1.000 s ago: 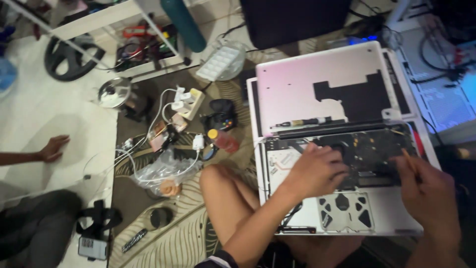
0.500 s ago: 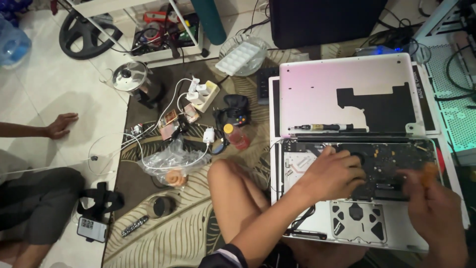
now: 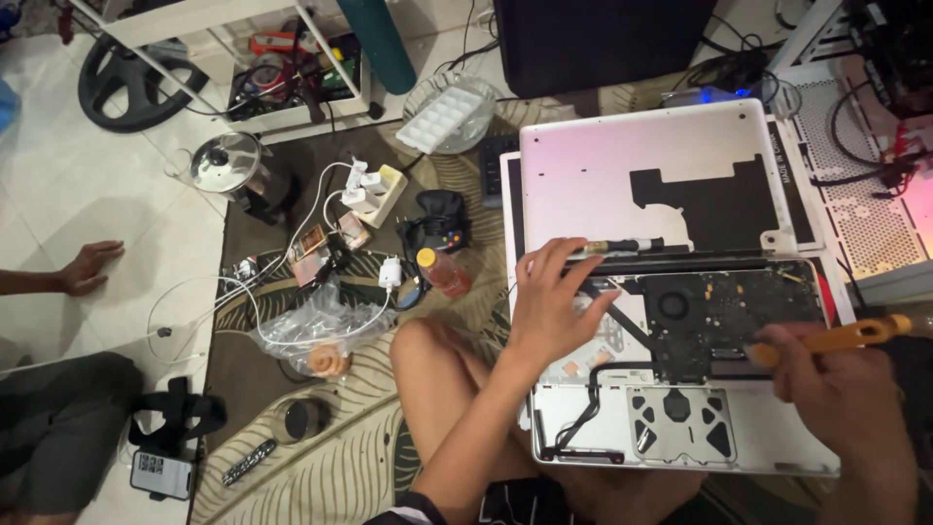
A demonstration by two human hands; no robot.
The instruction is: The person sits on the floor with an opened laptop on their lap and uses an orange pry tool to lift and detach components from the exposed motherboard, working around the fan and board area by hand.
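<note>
White floor tiles (image 3: pixel 68 185) fill the left of the frame, with a brown leaf-patterned rug (image 3: pixel 321 457) in the middle. A white shelf unit (image 3: pixel 243 58) stands at upper left, a white perforated panel (image 3: pixel 855 214) at right.

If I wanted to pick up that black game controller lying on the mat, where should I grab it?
Probably by one of its two handle horns. The game controller lies flat on the mat, its top face up, with cables and a charger crowding its left. Coming straight down from above, fingers closing across a horn, looks clearest. A cable seems to trail from it, so lift gently.
</note>
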